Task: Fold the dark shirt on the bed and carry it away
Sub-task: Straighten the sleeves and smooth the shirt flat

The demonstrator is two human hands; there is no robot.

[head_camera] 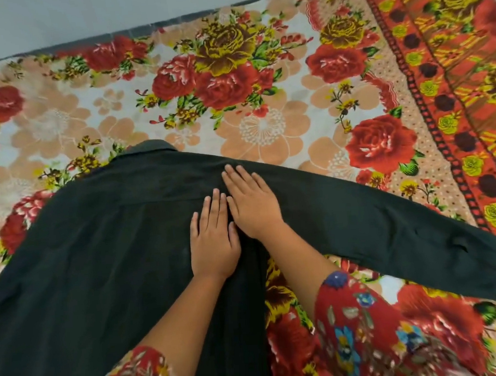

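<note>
The dark shirt [106, 252] lies spread flat on the bed, back side up, with its collar [152, 146] pointing away from me. Its right sleeve [386, 226] stretches out across the sheet toward the right edge of the view. My left hand [213, 241] rests flat on the shirt near its right side, fingers together and extended. Beside it and touching it, my right hand [252, 202] presses flat on the fabric at the right shoulder. Neither hand grips anything.
A floral bedsheet [265, 106] with red roses covers the bed; an orange patterned border [442, 71] runs down the right. The bed's far edge meets a pale floor [60, 22] at the top left. My red flowered sleeves [377, 324] fill the bottom of the view.
</note>
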